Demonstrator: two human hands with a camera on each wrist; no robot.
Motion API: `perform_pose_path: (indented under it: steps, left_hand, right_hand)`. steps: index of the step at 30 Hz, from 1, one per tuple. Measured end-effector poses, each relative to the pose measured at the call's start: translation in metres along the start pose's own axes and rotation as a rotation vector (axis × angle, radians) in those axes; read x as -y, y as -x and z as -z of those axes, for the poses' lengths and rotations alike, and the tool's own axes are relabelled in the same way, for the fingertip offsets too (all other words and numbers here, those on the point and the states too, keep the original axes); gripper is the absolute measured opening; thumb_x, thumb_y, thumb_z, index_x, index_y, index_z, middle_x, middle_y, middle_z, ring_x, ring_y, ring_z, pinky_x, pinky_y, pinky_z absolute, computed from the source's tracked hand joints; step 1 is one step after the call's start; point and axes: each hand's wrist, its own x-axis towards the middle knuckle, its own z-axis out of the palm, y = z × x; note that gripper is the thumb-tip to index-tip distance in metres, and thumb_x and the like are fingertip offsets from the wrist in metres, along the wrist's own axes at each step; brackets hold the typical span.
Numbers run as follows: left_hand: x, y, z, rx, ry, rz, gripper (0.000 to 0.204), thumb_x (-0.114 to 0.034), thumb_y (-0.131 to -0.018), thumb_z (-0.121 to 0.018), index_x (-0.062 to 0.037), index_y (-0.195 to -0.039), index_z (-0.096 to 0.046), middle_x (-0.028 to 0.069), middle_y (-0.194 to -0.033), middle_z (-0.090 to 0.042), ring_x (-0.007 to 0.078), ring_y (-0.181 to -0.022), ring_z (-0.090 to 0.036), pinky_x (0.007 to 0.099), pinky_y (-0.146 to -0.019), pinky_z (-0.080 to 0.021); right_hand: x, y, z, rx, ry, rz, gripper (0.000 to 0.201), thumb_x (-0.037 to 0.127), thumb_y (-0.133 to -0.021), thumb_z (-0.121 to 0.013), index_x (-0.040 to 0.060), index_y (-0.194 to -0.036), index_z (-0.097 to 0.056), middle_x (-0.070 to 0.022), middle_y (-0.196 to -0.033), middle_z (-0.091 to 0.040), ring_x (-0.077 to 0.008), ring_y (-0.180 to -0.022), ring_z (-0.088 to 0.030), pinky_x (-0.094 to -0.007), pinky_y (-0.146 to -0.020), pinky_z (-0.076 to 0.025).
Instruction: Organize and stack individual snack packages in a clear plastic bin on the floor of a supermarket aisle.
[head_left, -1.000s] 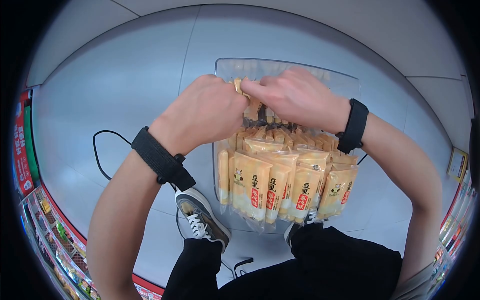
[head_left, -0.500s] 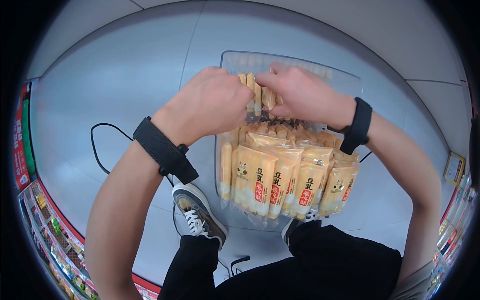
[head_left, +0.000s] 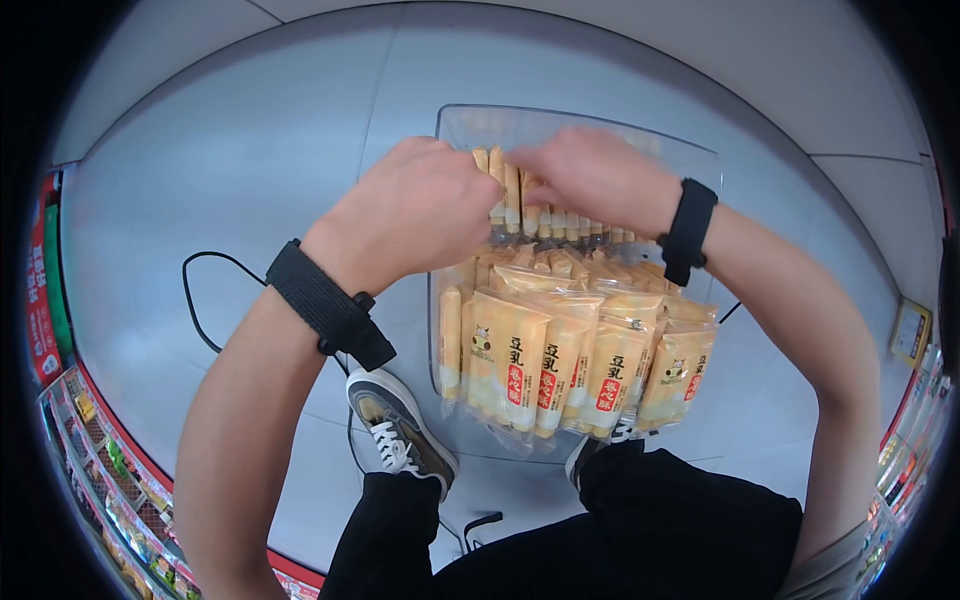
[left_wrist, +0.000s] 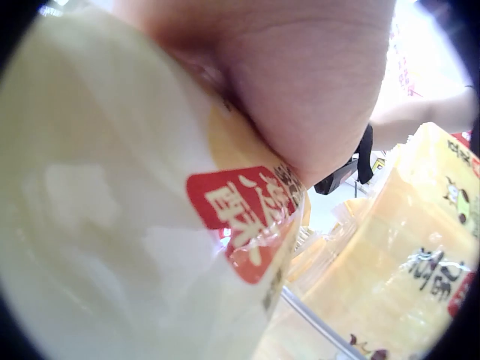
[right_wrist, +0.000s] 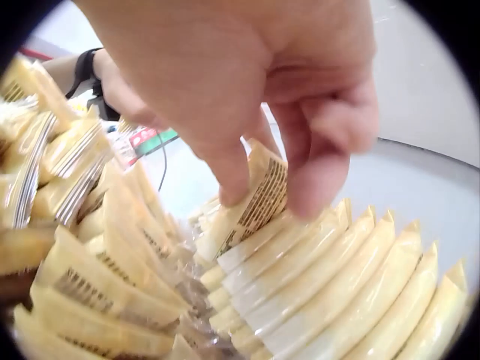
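Observation:
A clear bin (head_left: 690, 165) holds rows of yellow wrapped snack packets (head_left: 510, 350). At its far left corner my left hand (head_left: 415, 205) is curled, its fingertips hidden, beside upright packets (head_left: 497, 180). In the left wrist view a large packet (left_wrist: 142, 217) lies against the palm of my left hand (left_wrist: 300, 82). Over the far row is my right hand (head_left: 600, 180), blurred in the head view. The right wrist view has the thumb and fingers of my right hand (right_wrist: 247, 90) on either side of a tilted packet (right_wrist: 259, 191), above a slanting row of packets (right_wrist: 337, 277).
Black straps circle both wrists. Under the bin is a pale tiled floor (head_left: 250, 150), with a shoe (head_left: 400, 430) and a black cable (head_left: 185, 290) near its left side. Stocked shelves (head_left: 120, 480) stand at the lower left and right edges.
My right hand went right, lifting a packet clear of my left hand, then came slightly left and now uncovers more of the far row. My left hand has hardly moved.

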Motion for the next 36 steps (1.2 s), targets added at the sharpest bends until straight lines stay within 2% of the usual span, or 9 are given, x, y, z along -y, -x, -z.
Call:
perform_pose_path:
  steps: [2, 8, 11, 14, 20, 23, 27, 30, 36]
  left_hand:
    - [0.001, 0.000, -0.002, -0.023, 0.009, 0.000, 0.025, -0.007, -0.074, -0.055, -0.0073, -0.092, -0.072, 0.0114, -0.059, -0.060, 0.0282, -0.062, -0.060, 0.0391, -0.072, -0.047]
    - [-0.002, -0.005, 0.005, 0.103, 0.005, 0.036, 0.024, -0.008, -0.075, -0.055, -0.0074, -0.093, -0.072, 0.0113, -0.060, -0.061, 0.0278, -0.063, -0.061, 0.0386, -0.073, -0.047]
    - [-0.003, -0.004, 0.006, 0.110, -0.023, 0.027, 0.025, -0.008, -0.076, -0.055, -0.0078, -0.094, -0.072, 0.0110, -0.060, -0.061, 0.0276, -0.064, -0.061, 0.0385, -0.074, -0.047]
    - [-0.001, -0.002, 0.003, 0.053, 0.011, -0.001, 0.026, -0.008, -0.076, -0.054, -0.0084, -0.094, -0.073, 0.0108, -0.060, -0.061, 0.0278, -0.063, -0.061, 0.0385, -0.074, -0.047]
    - [0.000, -0.011, 0.014, 0.120, -0.042, -0.067, 0.029, -0.007, -0.076, -0.054, -0.0092, -0.098, -0.072, 0.0106, -0.059, -0.061, 0.0279, -0.062, -0.061, 0.0387, -0.069, -0.048]
    - [-0.003, -0.020, 0.021, 0.165, -0.089, -0.103, 0.031, -0.008, -0.077, -0.055, -0.0116, -0.102, -0.072, 0.0094, -0.061, -0.062, 0.0269, -0.062, -0.062, 0.0393, -0.064, -0.048]
    - [-0.008, -0.035, 0.003, 0.307, -0.236, -0.144, 0.041, -0.008, -0.080, -0.055, -0.0212, -0.116, -0.068, 0.0059, -0.064, -0.062, 0.0237, -0.062, -0.063, 0.0368, -0.057, -0.048]
    - [-0.013, -0.050, -0.005, 0.461, -0.308, -0.122, 0.048, -0.007, -0.082, -0.054, -0.0282, -0.125, -0.063, 0.0033, -0.065, -0.062, 0.0213, -0.061, -0.063, 0.0340, -0.054, -0.048]
    - [-0.008, -0.061, -0.015, 0.601, -0.348, -0.097, 0.052, -0.008, -0.085, -0.051, -0.0341, -0.130, -0.060, 0.0026, -0.067, -0.062, 0.0198, -0.061, -0.063, 0.0329, -0.054, -0.048]
  right_hand:
    - [0.012, 0.006, 0.001, -0.028, 0.228, 0.013, 0.014, 0.007, -0.082, -0.063, -0.0018, -0.089, -0.055, -0.0171, -0.074, -0.062, -0.0380, -0.071, -0.061, -0.0430, -0.064, -0.048]
    - [-0.005, -0.003, -0.027, -0.248, 0.210, 0.129, 0.007, 0.000, -0.079, -0.057, -0.0023, -0.085, -0.053, -0.0162, -0.075, -0.058, -0.0373, -0.075, -0.061, -0.0447, -0.063, -0.049]
    - [0.000, -0.011, -0.019, -0.120, 0.224, -0.012, 0.007, 0.001, -0.080, -0.056, -0.0027, -0.085, -0.054, -0.0168, -0.073, -0.059, -0.0378, -0.074, -0.061, -0.0449, -0.062, -0.049]
    - [-0.002, -0.005, -0.025, -0.104, 0.378, -0.006, 0.009, 0.003, -0.079, -0.056, -0.0011, -0.087, -0.054, -0.0173, -0.071, -0.060, -0.0375, -0.073, -0.061, -0.0450, -0.062, -0.049]
    - [-0.018, 0.016, 0.004, 0.067, 0.208, 0.032, 0.048, 0.000, -0.075, -0.057, 0.0074, -0.122, -0.059, -0.0153, -0.070, -0.061, -0.0329, -0.069, -0.063, -0.0440, -0.060, -0.048]
    - [0.003, 0.031, 0.012, 0.352, 0.309, -0.005, 0.065, -0.001, -0.073, -0.056, 0.0120, -0.137, -0.052, -0.0138, -0.068, -0.061, -0.0317, -0.067, -0.062, -0.0434, -0.058, -0.048]
    - [0.002, 0.048, -0.001, 0.156, 0.550, 0.071, 0.071, 0.003, -0.074, -0.059, 0.0191, -0.143, -0.045, -0.0065, -0.055, -0.052, -0.0236, -0.051, -0.056, -0.0362, -0.049, -0.043]
    - [0.018, 0.051, 0.006, 0.290, 0.568, -0.098, 0.059, 0.015, -0.084, -0.057, 0.0212, -0.142, -0.046, -0.0030, -0.061, -0.058, -0.0208, -0.058, -0.061, -0.0334, -0.052, -0.042]
    - [-0.004, 0.063, -0.008, 0.201, 0.496, -0.038, 0.071, 0.010, -0.077, -0.062, 0.0237, -0.144, -0.044, -0.0021, -0.051, -0.047, -0.0185, -0.045, -0.049, -0.0322, -0.046, -0.037]
